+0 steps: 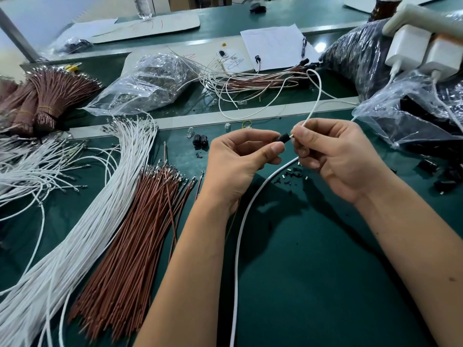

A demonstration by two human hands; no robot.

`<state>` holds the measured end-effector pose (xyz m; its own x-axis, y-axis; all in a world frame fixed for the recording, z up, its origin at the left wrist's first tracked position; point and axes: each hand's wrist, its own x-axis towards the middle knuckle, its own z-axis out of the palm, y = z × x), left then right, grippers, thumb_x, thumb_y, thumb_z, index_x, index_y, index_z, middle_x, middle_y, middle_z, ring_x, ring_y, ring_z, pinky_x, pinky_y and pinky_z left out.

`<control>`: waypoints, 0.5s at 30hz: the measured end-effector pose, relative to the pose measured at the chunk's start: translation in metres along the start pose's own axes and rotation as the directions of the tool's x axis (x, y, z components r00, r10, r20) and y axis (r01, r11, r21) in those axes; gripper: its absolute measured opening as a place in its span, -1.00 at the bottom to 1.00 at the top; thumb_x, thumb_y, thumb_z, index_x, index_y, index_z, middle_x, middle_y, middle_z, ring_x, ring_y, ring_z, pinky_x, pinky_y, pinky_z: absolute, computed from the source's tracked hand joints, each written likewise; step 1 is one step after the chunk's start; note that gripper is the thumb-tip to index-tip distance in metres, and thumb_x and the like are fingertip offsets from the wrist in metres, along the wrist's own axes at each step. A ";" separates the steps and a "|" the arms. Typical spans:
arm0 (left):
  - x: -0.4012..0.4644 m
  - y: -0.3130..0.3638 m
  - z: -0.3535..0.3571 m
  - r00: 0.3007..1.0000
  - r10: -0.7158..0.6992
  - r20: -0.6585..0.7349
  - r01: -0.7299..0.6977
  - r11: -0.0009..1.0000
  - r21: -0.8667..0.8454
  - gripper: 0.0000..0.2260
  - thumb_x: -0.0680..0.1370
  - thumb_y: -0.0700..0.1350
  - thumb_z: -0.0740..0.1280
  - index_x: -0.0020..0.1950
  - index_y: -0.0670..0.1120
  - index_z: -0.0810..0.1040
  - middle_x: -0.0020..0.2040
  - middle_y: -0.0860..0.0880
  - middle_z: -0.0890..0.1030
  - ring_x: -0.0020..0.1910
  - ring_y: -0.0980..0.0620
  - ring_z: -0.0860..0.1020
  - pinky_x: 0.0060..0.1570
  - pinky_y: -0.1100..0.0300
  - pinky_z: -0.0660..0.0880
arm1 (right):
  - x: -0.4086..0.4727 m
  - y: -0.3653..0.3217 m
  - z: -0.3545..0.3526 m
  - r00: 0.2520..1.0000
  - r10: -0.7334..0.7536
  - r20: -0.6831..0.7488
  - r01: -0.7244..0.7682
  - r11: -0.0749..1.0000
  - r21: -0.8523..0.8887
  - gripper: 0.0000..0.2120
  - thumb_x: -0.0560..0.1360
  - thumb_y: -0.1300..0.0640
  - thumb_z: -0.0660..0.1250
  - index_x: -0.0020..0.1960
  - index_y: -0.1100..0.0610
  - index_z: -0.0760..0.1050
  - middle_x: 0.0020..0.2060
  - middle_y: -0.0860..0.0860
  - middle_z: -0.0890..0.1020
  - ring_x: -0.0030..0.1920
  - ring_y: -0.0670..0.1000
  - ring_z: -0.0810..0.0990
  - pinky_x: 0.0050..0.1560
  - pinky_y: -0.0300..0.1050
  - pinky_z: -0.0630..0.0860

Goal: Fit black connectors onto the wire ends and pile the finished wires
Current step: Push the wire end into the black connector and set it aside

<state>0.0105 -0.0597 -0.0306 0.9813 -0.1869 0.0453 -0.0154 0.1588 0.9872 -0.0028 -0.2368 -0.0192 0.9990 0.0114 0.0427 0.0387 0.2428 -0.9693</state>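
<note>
My left hand (240, 156) pinches a small black connector (283, 138) between thumb and fingers above the green table. My right hand (333, 151) pinches the end of a thin white wire (316, 101), whose tip meets the connector. That wire loops up and back toward the finished pile (263, 82) of white and brown wires with black connectors at the far middle. A thin brown wire hangs from below my left hand. Loose white wires (82, 214) and brown wires (135, 241) lie fanned at the left. Two spare black connectors (200, 141) sit just left of my left hand.
A thick white cable (240, 234) runs across the table under my hands. Clear plastic bags (147, 83) stand behind, and black bags with white chargers (423, 51) sit at the right. Bundled brown wires (45, 101) lie far left. Small black scraps (290, 176) litter the mat.
</note>
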 end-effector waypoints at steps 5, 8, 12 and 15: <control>0.000 -0.001 0.002 0.997 0.076 -0.030 -0.076 0.997 -0.020 -0.84 0.41 -0.37 0.54 -0.07 -0.20 0.68 -0.24 -0.12 0.72 -0.32 0.04 0.65 -0.21 0.31 0.54 | 0.001 0.002 0.003 0.996 -0.036 -0.079 0.034 0.999 -0.025 -0.89 0.43 0.16 0.49 -0.18 0.20 0.62 -0.38 0.04 0.57 -0.39 -0.05 0.44 -0.47 -0.28 0.32; 0.001 -0.002 0.004 0.987 0.146 -0.061 -0.146 0.989 0.006 -0.83 0.40 -0.40 0.55 -0.09 -0.20 0.68 -0.22 -0.14 0.73 -0.30 0.01 0.66 -0.15 0.21 0.59 | 0.001 0.005 0.005 0.984 -0.120 -0.132 0.105 0.988 -0.112 -0.86 0.52 0.25 0.48 -0.22 0.19 0.61 -0.41 0.02 0.56 -0.42 -0.04 0.42 -0.49 -0.25 0.32; 0.001 -0.003 0.007 0.974 0.209 -0.086 -0.205 0.977 0.057 -0.81 0.37 -0.39 0.57 -0.09 -0.20 0.68 -0.20 -0.16 0.73 -0.28 -0.02 0.68 -0.14 0.15 0.63 | 0.001 0.006 0.008 0.975 -0.142 -0.173 0.121 0.984 -0.128 -0.83 0.53 0.27 0.48 -0.23 0.16 0.61 -0.41 0.03 0.56 -0.43 -0.03 0.41 -0.50 -0.23 0.32; 0.002 -0.004 0.008 0.975 0.194 -0.111 -0.190 0.981 0.042 -0.83 0.38 -0.38 0.57 -0.08 -0.25 0.67 -0.23 -0.18 0.72 -0.32 -0.02 0.67 -0.18 0.19 0.60 | 0.000 0.007 0.010 0.984 -0.073 -0.165 0.073 0.997 -0.007 -0.87 0.47 0.22 0.50 -0.22 0.17 0.60 -0.39 0.03 0.56 -0.40 -0.05 0.43 -0.48 -0.26 0.32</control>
<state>0.0111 -0.0686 -0.0334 0.9748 -0.0439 0.2187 -0.2099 0.1508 0.9660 -0.0030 -0.2255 -0.0234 0.9833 -0.1669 0.0727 0.1114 0.2357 -0.9654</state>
